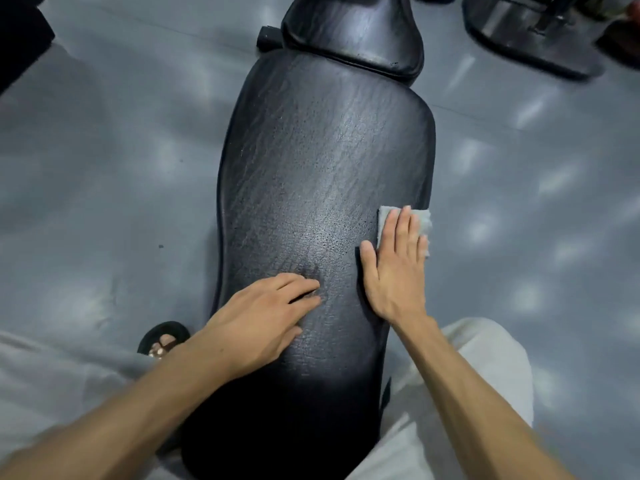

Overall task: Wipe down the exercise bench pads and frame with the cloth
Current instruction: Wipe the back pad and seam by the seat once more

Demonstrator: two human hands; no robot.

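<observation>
One grey folded cloth (405,226) lies flat on the creased black pad (322,168).

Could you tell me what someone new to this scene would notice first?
The long black bench pad fills the middle, its cracked surface running away from the viewer. The right hand presses a small grey cloth flat near the pad's right edge, while the left hand rests bare on the pad beside it.

bare forearms (460,393), pale trousers (498,362), black sandal (162,336)
</observation>
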